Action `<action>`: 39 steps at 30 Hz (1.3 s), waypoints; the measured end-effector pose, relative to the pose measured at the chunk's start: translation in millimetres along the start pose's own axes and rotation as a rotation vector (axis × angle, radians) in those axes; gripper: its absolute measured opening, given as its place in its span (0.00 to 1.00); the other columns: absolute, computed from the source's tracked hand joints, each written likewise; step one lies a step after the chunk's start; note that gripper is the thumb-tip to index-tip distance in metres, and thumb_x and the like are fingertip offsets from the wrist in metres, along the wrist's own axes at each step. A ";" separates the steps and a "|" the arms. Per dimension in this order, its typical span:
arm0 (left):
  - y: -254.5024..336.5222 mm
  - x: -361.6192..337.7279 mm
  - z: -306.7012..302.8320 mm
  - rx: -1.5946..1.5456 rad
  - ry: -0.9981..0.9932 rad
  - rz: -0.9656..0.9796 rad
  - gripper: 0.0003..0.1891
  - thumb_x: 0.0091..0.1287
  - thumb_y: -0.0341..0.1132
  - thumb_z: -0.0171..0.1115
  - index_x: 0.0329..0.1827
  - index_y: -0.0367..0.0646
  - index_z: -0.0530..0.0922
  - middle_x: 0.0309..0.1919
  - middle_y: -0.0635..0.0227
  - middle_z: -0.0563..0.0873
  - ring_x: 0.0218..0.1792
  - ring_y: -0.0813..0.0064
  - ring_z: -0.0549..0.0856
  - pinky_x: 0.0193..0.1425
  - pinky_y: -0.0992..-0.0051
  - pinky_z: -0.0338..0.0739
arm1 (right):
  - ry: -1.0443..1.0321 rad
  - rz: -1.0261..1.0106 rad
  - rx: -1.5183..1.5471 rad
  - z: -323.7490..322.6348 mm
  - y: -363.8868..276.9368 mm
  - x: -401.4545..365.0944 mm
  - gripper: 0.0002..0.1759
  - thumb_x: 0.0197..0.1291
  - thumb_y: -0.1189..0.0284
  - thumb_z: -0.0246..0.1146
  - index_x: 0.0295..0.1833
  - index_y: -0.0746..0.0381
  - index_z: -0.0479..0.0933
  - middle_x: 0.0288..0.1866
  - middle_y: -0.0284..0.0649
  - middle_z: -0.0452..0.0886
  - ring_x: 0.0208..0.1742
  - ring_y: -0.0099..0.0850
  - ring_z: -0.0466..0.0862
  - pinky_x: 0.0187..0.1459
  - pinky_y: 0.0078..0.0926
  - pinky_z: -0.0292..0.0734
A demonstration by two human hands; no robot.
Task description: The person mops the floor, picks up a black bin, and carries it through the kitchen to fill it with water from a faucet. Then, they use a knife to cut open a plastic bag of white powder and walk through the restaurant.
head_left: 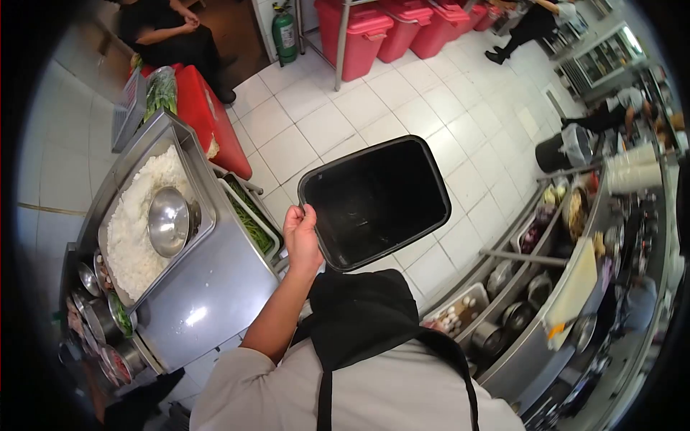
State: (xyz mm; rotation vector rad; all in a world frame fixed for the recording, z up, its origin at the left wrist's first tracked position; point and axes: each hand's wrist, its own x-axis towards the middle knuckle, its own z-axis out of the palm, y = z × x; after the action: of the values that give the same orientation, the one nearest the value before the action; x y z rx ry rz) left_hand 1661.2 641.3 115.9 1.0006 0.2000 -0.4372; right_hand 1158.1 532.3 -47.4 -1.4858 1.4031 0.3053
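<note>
A black rectangular tub hangs in front of my body above the tiled floor, its open top facing me; it looks empty inside. My left hand grips the tub's near left rim, with the thumb lying over the edge. My right hand does not show. Left of the tub, a metal counter bears a large tray of white rice. A steel bowl rests in the rice. Beside the counter, close to my left hand, is a container of green vegetables.
Red bins line the back, near a green extinguisher. A seated person is at upper left, beside a red container. Shelves and a counter with a cutting board run along the right. Other people are at upper right.
</note>
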 end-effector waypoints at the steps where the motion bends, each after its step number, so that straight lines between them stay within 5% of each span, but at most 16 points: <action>1: -0.1 15.3 10.0 0.009 0.015 0.038 0.17 0.74 0.31 0.57 0.27 0.49 0.61 0.25 0.80 0.65 0.29 0.87 0.61 0.36 0.83 0.60 | -0.070 0.049 -0.043 11.8 18.3 1.6 0.16 0.72 0.61 0.52 0.46 0.63 0.76 0.33 0.38 0.79 0.34 0.27 0.78 0.37 0.27 0.75; 8: 11.6 107.0 69.3 0.012 0.230 0.175 0.15 0.74 0.30 0.56 0.28 0.49 0.64 0.28 0.79 0.71 0.31 0.87 0.67 0.40 0.81 0.67 | -0.260 0.253 -0.169 -46.6 26.7 81.3 0.10 0.70 0.64 0.53 0.40 0.59 0.73 0.28 0.36 0.76 0.26 0.26 0.75 0.27 0.25 0.71; 13: 21.1 159.2 122.5 -0.083 0.408 0.297 0.14 0.75 0.31 0.55 0.30 0.49 0.64 0.30 0.76 0.75 0.32 0.84 0.74 0.41 0.77 0.76 | -0.058 0.188 -0.004 -187.6 -71.6 273.6 0.08 0.69 0.67 0.54 0.36 0.57 0.70 0.24 0.34 0.73 0.21 0.25 0.72 0.20 0.23 0.68; 16: 33.1 191.5 128.7 -0.104 0.513 0.337 0.14 0.75 0.30 0.55 0.29 0.50 0.63 0.29 0.76 0.76 0.32 0.83 0.74 0.41 0.76 0.77 | 0.278 -0.092 0.593 -272.0 -215.1 435.2 0.08 0.69 0.67 0.55 0.36 0.56 0.69 0.23 0.31 0.70 0.20 0.22 0.71 0.17 0.20 0.65; 17: 35.6 202.1 128.3 -0.109 0.541 0.351 0.15 0.75 0.30 0.55 0.29 0.50 0.63 0.29 0.76 0.75 0.32 0.83 0.74 0.41 0.77 0.77 | 0.356 -0.121 0.537 -291.2 -296.1 467.3 0.13 0.70 0.60 0.57 0.35 0.55 0.67 0.27 0.33 0.74 0.26 0.25 0.76 0.25 0.22 0.72; 20: 42.8 234.3 117.9 -0.125 0.590 0.379 0.16 0.75 0.30 0.56 0.27 0.50 0.62 0.28 0.78 0.73 0.31 0.83 0.71 0.41 0.78 0.75 | 0.295 -0.350 0.504 -295.6 -525.6 493.4 0.12 0.70 0.62 0.58 0.47 0.61 0.73 0.33 0.36 0.78 0.30 0.20 0.75 0.28 0.19 0.69; 24: 58.0 297.7 104.5 -0.198 0.665 0.380 0.17 0.75 0.31 0.56 0.26 0.50 0.62 0.28 0.78 0.72 0.31 0.83 0.71 0.40 0.78 0.74 | 0.105 -0.580 0.260 -221.8 -702.1 487.8 0.15 0.71 0.63 0.57 0.53 0.63 0.74 0.37 0.36 0.80 0.31 0.21 0.76 0.33 0.19 0.71; 27: 73.7 366.0 86.9 -0.206 0.696 0.374 0.16 0.75 0.31 0.56 0.28 0.49 0.63 0.28 0.77 0.73 0.32 0.81 0.73 0.43 0.75 0.77 | -0.100 -0.727 -0.005 -148.5 -719.3 507.2 0.08 0.71 0.73 0.57 0.51 0.64 0.75 0.38 0.35 0.80 0.38 0.23 0.78 0.41 0.23 0.76; 29: 94.6 409.1 91.1 -0.288 0.748 0.358 0.15 0.75 0.31 0.56 0.28 0.49 0.63 0.28 0.76 0.73 0.32 0.81 0.74 0.44 0.74 0.78 | -0.244 -0.711 -0.070 -99.0 -665.9 543.9 0.08 0.71 0.73 0.54 0.51 0.62 0.74 0.41 0.35 0.80 0.39 0.24 0.79 0.43 0.22 0.75; 32: 134.7 474.0 82.4 -0.337 0.723 0.408 0.14 0.75 0.31 0.56 0.29 0.48 0.64 0.29 0.75 0.74 0.34 0.79 0.75 0.46 0.71 0.80 | -0.302 -0.409 -0.570 -38.4 -591.6 528.5 0.09 0.63 0.73 0.55 0.45 0.60 0.78 0.37 0.42 0.85 0.40 0.32 0.86 0.39 0.34 0.80; 33: 158.0 494.0 90.7 -0.325 0.759 0.398 0.15 0.75 0.31 0.56 0.28 0.48 0.64 0.29 0.75 0.74 0.34 0.79 0.75 0.46 0.71 0.79 | -0.496 -0.264 -0.314 -30.5 -552.7 528.0 0.08 0.62 0.71 0.58 0.44 0.58 0.79 0.39 0.43 0.85 0.39 0.34 0.87 0.41 0.36 0.80; 34: 176.8 517.3 95.9 -0.312 0.788 0.392 0.15 0.75 0.31 0.56 0.28 0.48 0.64 0.29 0.74 0.74 0.34 0.78 0.75 0.46 0.71 0.79 | -0.348 -0.568 -0.823 -18.9 -484.5 540.5 0.07 0.61 0.70 0.60 0.43 0.59 0.79 0.36 0.42 0.84 0.33 0.33 0.86 0.36 0.33 0.79; 36: 201.3 565.9 90.8 -0.343 0.780 0.418 0.13 0.73 0.32 0.58 0.31 0.48 0.64 0.33 0.71 0.76 0.36 0.74 0.78 0.48 0.67 0.82 | -0.420 -0.189 -0.741 -19.3 -498.1 486.5 0.07 0.62 0.70 0.60 0.43 0.59 0.79 0.35 0.42 0.84 0.32 0.32 0.85 0.34 0.32 0.79; 39: 261.6 631.2 122.6 -0.358 0.804 0.407 0.11 0.73 0.34 0.58 0.34 0.47 0.65 0.37 0.68 0.78 0.41 0.70 0.81 0.50 0.65 0.82 | -0.416 -0.010 -0.685 -15.1 -539.9 479.0 0.07 0.62 0.70 0.60 0.43 0.59 0.79 0.34 0.41 0.83 0.30 0.31 0.84 0.32 0.30 0.78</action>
State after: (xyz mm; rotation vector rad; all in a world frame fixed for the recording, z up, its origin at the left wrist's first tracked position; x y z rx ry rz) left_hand 2338.1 492.8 155.7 0.7888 0.7513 0.3866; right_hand 1748.2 127.0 -140.3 -1.8265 0.9889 1.1052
